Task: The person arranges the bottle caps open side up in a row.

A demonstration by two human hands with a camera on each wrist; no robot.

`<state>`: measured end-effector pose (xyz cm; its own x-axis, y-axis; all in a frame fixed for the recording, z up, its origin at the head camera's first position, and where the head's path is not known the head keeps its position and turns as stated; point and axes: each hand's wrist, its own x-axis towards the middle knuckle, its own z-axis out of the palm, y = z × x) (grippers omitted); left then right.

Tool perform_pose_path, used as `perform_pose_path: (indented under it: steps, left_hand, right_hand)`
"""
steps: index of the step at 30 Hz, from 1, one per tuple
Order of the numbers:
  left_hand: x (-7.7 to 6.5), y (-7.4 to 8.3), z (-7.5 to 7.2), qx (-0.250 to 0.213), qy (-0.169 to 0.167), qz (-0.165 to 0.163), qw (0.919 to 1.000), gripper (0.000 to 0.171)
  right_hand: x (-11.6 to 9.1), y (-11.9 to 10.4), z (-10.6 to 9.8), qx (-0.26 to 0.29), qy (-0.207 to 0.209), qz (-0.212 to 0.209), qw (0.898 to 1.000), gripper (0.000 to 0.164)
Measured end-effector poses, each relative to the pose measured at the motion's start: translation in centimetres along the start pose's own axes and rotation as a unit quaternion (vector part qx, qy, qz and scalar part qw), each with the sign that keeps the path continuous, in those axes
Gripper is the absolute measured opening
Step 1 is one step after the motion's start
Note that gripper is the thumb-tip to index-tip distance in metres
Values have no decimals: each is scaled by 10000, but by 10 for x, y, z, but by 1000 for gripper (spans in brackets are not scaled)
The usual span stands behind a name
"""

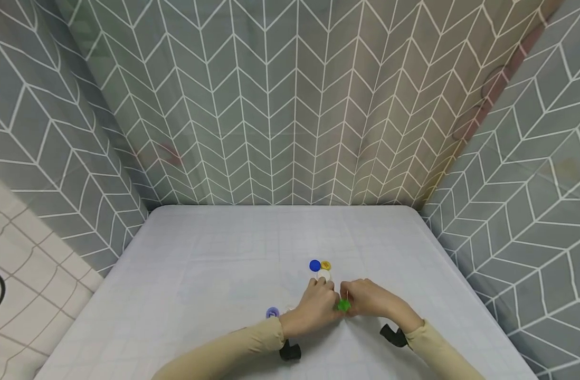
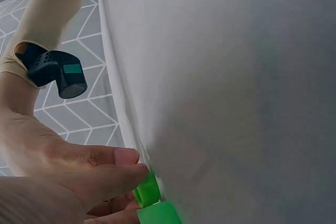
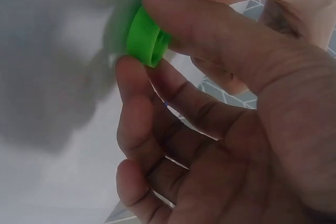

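Note:
In the head view, my left hand (image 1: pixel 315 303) and right hand (image 1: pixel 370 298) meet low over the white table, with bright green (image 1: pixel 344 305) showing between them. My right thumb and fingers pinch a green bottle cap (image 3: pixel 140 38), its hollow side partly visible in the right wrist view. A second green cap (image 2: pixel 160 214) sits right beside it at the bottom of the left wrist view, at my left fingers, which pinch it; their grip is partly hidden. Just beyond the left hand lie a blue cap (image 1: pixel 315 265), a yellow cap (image 1: pixel 325 265) and a white cap (image 1: pixel 323 274).
A purple-blue cap (image 1: pixel 272 312) lies left of the left wrist, and a pale disc (image 1: pixel 290 307) is partly covered by that hand. The table (image 1: pixel 214 253) has a white cloth. Grey patterned curtains (image 1: pixel 280 105) surround its back and sides.

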<state>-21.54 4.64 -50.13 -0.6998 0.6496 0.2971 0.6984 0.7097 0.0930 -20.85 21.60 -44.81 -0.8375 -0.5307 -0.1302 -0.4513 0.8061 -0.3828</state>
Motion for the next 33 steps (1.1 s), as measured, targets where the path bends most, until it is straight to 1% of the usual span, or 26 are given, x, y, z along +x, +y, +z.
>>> perform_pose_path:
  steps: [3,5,9,11,15,18,21,22,24,26,28,30,33]
  left_hand:
    - [0,1,1,126,-84,81,9999,26]
    - [-1,1,1,178,-78,87,9998,24]
    - [-2,1,2,241,-82,27,9997,25]
    - [-2,0,2,239,-135,-40,9996,27]
    - [-3,-1,-1,140,-305,-133,9993,33]
    - [-3,-3,-7,-81,-375,-167,9991,37]
    - [-2,-8,-19,-482,-283,-180,9983,38]
    - [-1,-11,-22,-605,-171,-176,9979,37]
    - [2,-18,-31,-862,62,-276,9959,32]
    - [5,-26,-36,-916,249,-423,9946,26]
    - [8,-33,-39,-885,321,-598,9938,23]
    - [9,-37,-39,-825,160,-785,9934,23]
    - [8,-41,-34,-791,-172,-958,9921,24]
  right_hand:
    - [1,1,3,108,-186,78,9997,29]
    - [2,1,5,159,-272,139,9994,30]
    - [3,2,7,156,-334,151,9992,32]
    - [4,2,7,179,-337,105,9992,32]
    - [2,0,5,281,-407,159,9987,33]
    - [0,0,-1,327,-403,212,9984,35]
    - [0,0,-8,347,-231,108,9991,36]
    - [1,0,-11,309,-80,33,9995,36]
    - [5,-1,-15,199,314,-131,9992,32]
    - [10,-3,-18,63,716,-257,9971,29]
    - [15,-5,-19,-21,1004,-285,9945,26]
    - [20,-7,-17,-35,1039,-240,9943,26]
    - [27,-7,-11,46,811,-24,9967,29]
